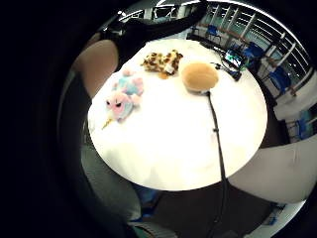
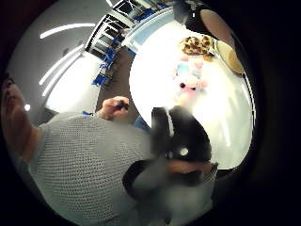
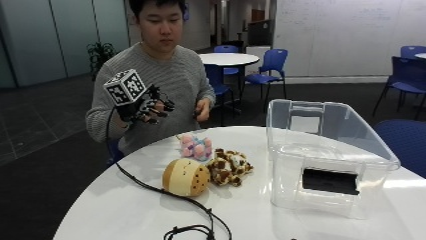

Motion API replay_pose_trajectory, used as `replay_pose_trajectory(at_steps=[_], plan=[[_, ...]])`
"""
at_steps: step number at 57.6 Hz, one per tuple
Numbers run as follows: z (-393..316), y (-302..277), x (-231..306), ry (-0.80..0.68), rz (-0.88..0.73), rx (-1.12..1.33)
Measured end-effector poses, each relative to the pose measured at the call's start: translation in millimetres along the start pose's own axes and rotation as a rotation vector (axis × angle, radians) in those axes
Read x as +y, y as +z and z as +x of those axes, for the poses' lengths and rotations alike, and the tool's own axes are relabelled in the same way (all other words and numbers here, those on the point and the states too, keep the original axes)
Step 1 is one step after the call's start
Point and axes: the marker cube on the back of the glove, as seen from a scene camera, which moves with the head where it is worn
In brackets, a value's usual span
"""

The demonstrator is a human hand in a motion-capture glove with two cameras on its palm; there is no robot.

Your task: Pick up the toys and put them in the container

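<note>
Three plush toys lie on the round white table (image 3: pixel 113 210): a pink and blue unicorn (image 3: pixel 195 146) (image 1: pixel 123 96) (image 2: pixel 190 80) at the far edge by the person, a spotted giraffe-patterned toy (image 3: pixel 228 167) (image 1: pixel 163 62) (image 2: pixel 197 44), and a round tan toy (image 3: pixel 186 177) (image 1: pixel 199 76) touching it. A clear plastic container (image 3: pixel 293 165) stands to their right, its lid tipped up behind. My gloved right hand (image 3: pixel 143 107) hovers in the air above the table's far left edge, in front of the person's chest. Its fingers are loosely spread and hold nothing.
A black cable (image 3: pixel 193 205) runs from the glove across the table past the tan toy to the front edge. The bare left hand (image 3: pixel 202 107) is held at chest height with something small and dark in it. Blue chairs (image 3: pixel 266 65) and another table stand behind.
</note>
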Motion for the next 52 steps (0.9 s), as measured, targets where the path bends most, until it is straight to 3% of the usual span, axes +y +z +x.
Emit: replay_pose_trajectory(at_steps=[28,52], plan=[[9,1,-21,0.014,-0.064,0.035],[106,-27,-189,0.198,-0.116,0.2]])
